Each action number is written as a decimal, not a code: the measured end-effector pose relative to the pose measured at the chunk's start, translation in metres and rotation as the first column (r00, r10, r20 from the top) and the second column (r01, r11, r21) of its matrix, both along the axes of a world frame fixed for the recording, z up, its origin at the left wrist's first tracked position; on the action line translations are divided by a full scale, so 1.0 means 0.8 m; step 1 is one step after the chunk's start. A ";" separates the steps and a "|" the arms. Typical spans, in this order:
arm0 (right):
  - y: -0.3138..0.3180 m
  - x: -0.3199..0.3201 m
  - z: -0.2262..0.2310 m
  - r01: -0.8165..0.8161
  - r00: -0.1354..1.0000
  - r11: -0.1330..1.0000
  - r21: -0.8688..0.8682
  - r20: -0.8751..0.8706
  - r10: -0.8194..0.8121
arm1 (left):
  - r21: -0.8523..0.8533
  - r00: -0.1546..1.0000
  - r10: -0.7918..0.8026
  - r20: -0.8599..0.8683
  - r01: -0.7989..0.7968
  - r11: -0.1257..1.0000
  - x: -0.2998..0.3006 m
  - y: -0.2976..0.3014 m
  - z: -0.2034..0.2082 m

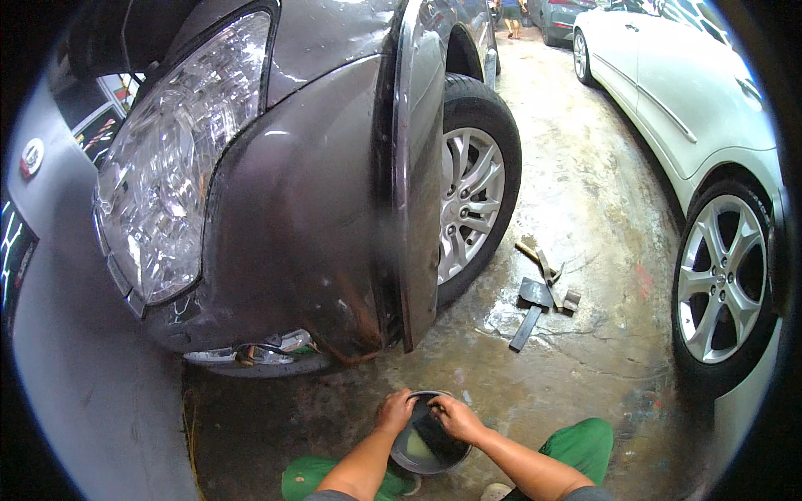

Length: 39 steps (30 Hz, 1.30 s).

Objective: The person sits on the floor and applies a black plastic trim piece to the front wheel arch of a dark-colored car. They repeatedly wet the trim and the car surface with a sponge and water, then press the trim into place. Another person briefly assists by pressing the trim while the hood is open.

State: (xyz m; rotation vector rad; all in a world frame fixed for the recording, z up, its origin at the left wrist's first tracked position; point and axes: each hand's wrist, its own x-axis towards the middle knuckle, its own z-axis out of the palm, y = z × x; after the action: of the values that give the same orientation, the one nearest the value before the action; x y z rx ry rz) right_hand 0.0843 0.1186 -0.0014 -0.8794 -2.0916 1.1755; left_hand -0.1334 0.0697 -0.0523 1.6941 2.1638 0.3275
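Note:
Low in front of me stands a round dark bucket (428, 469) with some murky, pale liquid (416, 449) in the bottom. My left hand (396, 412) is at its far left rim, fingers closed and pointing inward. Across from it, my right hand (458, 418) reaches over the far right side with curled fingers. Between the fingertips the bucket's inside is dark. Whether a thin dark piece is pinched there, I cannot make out. Just ahead is the dark car's front bumper (292, 217), dull and smudged, with a large clear headlight (188, 159) above.
Tools lie on the wet concrete floor to the right: a hammer (547, 269), a dark flat-bladed tool (526, 327) and a small block (571, 301). The dark car's front wheel (472, 192) is behind them. A white car (668, 100) stands along the right; a grey wall (67, 334) is at left.

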 end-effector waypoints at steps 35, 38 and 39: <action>0.071 -0.115 0.477 0.245 0.946 0.836 0.491 0.066 -0.316 | -0.016 0.939 0.343 0.034 -0.342 0.939 0.007 -0.064 0.017; 0.061 -0.121 0.453 0.219 0.947 0.841 0.494 0.100 -0.305 | -0.061 0.870 0.492 0.045 -0.489 0.870 0.016 -0.072 0.007; 0.057 -0.120 0.447 0.213 0.942 0.845 0.491 0.126 -0.311 | -0.047 0.890 0.454 0.047 -0.452 0.891 0.018 -0.069 0.006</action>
State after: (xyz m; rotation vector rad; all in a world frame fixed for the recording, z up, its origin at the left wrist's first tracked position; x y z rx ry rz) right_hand -0.0117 0.1640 0.3565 -1.0335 -2.1872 0.4113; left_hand -0.1191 0.0142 -0.0478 1.1247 2.4886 0.4509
